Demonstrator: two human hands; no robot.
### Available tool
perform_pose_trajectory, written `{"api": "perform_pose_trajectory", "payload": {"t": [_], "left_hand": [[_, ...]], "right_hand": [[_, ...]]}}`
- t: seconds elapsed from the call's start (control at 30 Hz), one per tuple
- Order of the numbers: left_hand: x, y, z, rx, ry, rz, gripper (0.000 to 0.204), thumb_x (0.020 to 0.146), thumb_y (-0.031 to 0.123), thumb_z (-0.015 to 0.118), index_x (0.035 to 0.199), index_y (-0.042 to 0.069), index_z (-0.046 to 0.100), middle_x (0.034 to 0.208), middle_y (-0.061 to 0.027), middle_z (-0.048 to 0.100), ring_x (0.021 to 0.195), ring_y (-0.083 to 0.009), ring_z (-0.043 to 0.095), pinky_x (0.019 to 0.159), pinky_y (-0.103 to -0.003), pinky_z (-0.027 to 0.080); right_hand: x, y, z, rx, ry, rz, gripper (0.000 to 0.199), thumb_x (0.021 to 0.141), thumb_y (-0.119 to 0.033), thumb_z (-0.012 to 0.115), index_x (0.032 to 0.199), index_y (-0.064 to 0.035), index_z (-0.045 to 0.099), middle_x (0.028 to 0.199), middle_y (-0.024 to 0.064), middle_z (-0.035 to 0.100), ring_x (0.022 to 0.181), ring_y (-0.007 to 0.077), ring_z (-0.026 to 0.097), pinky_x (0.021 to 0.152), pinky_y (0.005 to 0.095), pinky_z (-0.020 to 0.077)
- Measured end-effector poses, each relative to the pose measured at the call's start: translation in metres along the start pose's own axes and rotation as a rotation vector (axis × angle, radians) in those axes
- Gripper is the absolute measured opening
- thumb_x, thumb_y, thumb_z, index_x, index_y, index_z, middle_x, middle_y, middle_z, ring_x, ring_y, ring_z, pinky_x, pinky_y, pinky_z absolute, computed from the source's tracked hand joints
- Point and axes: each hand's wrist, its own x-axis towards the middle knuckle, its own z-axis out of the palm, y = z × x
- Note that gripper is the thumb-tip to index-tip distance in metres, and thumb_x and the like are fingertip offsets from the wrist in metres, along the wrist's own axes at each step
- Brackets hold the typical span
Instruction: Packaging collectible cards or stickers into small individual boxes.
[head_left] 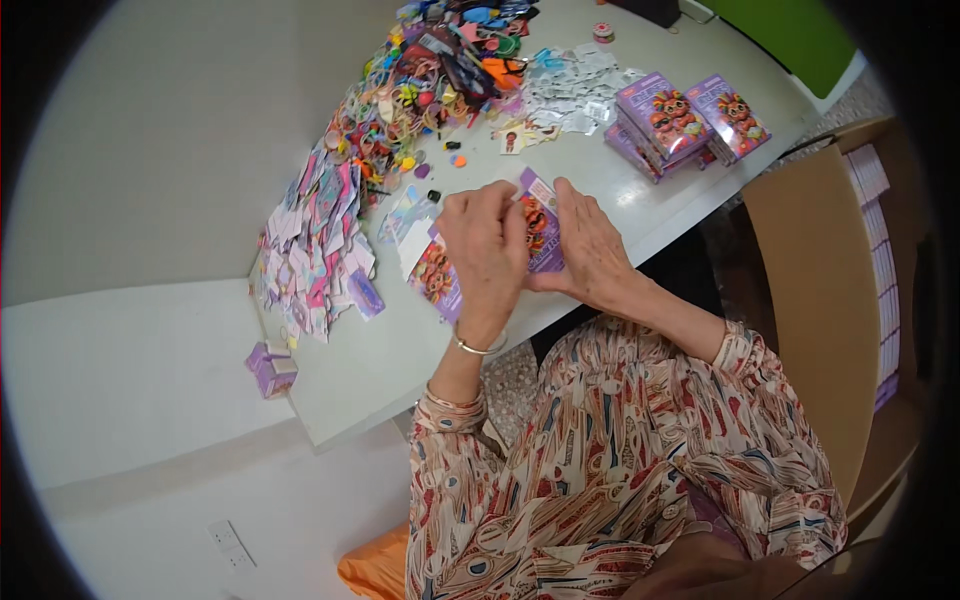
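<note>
My left hand (485, 250) and my right hand (590, 245) together grip a small purple printed box (541, 228) over the white table (400, 350), fingers wrapped around its sides. A second purple box (437, 275) lies flat on the table just left of my left hand, next to a white card (410, 215). A gold bangle sits on my left wrist.
A heap of colourful hair ties and clips (430, 70) fills the far table. Pink and white cards (315, 245) are spread at the left. Stacked purple boxes (680, 120) and clear packets (570, 85) sit at the far right. A cardboard carton (830, 290) stands at right; one small box (270, 370) is off the table's edge.
</note>
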Motion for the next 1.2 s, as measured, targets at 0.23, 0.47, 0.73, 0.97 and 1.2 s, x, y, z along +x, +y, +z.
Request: {"api": "perform_pose_trajectory", "payload": {"t": [0.23,0.47,0.73,0.97,1.2], "left_hand": [[0.003,0.012,0.019,-0.075,-0.050,0.060,0.027,0.081,0.005,0.067,0.107,0.005,0.061,0.101,-0.0083,0.062,0.100,-0.0266,0.050,0.089,-0.040,0.036],[-0.022,-0.010,0.029,-0.862,-0.239,-0.386,0.050,0.085,0.005,0.070,0.131,0.004,0.052,0.115,-0.0051,0.058,0.102,-0.0145,0.055,0.085,-0.030,0.048],[-0.031,-0.013,0.041,-1.186,-0.496,-0.588,0.050,0.088,0.002,0.067,0.135,0.001,0.049,0.116,-0.0058,0.062,0.093,-0.0087,0.059,0.083,-0.024,0.049],[-0.017,-0.019,0.031,-0.953,-0.736,-0.310,0.074,0.084,0.015,0.074,0.146,0.004,0.034,0.130,-0.0101,0.056,0.087,-0.0141,0.064,0.081,-0.029,0.053],[0.002,-0.010,0.020,-0.658,-0.993,-0.230,0.098,0.075,0.020,0.082,0.152,0.010,0.021,0.154,-0.0106,0.030,0.122,-0.0195,0.052,0.092,-0.035,0.051]], "right_hand": [[-0.007,0.025,-0.016,0.023,0.055,0.148,0.082,0.068,-0.030,0.080,0.125,0.0081,0.034,0.102,0.0262,0.057,0.088,0.0408,0.061,0.073,0.0461,0.0509],[0.000,0.039,-0.053,0.455,-0.248,0.369,0.060,0.070,-0.028,0.080,0.110,0.0044,0.049,0.083,0.0231,0.065,0.077,0.0337,0.066,0.070,0.0407,0.0508],[-0.012,0.056,-0.055,0.780,-0.301,0.280,0.050,0.071,-0.023,0.082,0.109,-0.0005,0.059,0.090,0.0085,0.067,0.082,0.0135,0.061,0.077,0.0297,0.0490],[-0.018,0.058,-0.063,0.763,-0.448,0.332,0.058,0.069,-0.021,0.085,0.115,-0.0012,0.057,0.097,0.0049,0.066,0.088,0.0098,0.058,0.081,0.0281,0.0480],[-0.018,0.062,-0.072,0.704,-0.525,0.297,0.063,0.067,-0.021,0.086,0.118,-0.0012,0.055,0.100,0.0050,0.066,0.090,0.0117,0.059,0.082,0.0291,0.0487]]}}
